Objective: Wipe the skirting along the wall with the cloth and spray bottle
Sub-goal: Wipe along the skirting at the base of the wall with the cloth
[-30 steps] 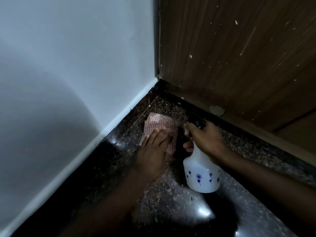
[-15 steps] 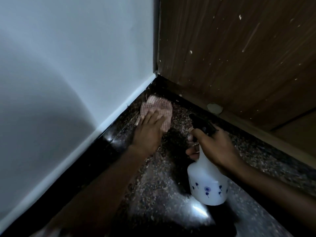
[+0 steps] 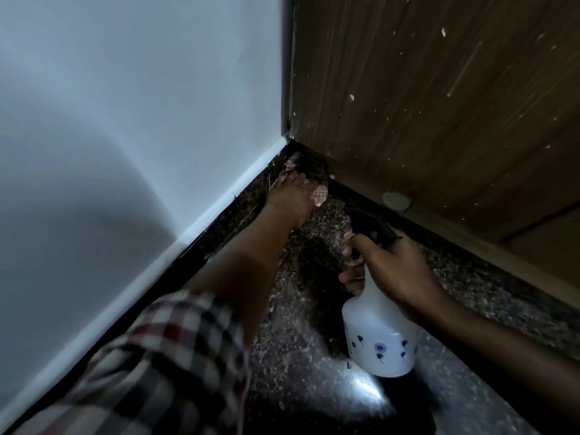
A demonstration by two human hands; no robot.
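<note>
Beneath the white painted wall (image 3: pixel 125 120), the black stone skirting (image 3: pixel 201 246) runs up to the brown wooden panel (image 3: pixel 439 105). Only the end at the panel seems in hand, and the rest looks unwiped. The white plastic spray bottle with blue flowers (image 3: pixel 379 340) is short of the panel, its neck clamped in the right hand (image 3: pixel 392 268). At the panel's foot, the left hand (image 3: pixel 292 199) presses the pink checked cloth (image 3: pixel 320 194) with flat fingers.

The floor (image 3: pixel 292 365) is dark, speckled polished stone, with a bright glare patch toward 6 o'clock. At 12 o'clock, in the corner, a pink checked cloth (image 3: pixel 320 193) lies on it, mostly covered by the left hand (image 3: pixel 290 200) resting on top.
</note>
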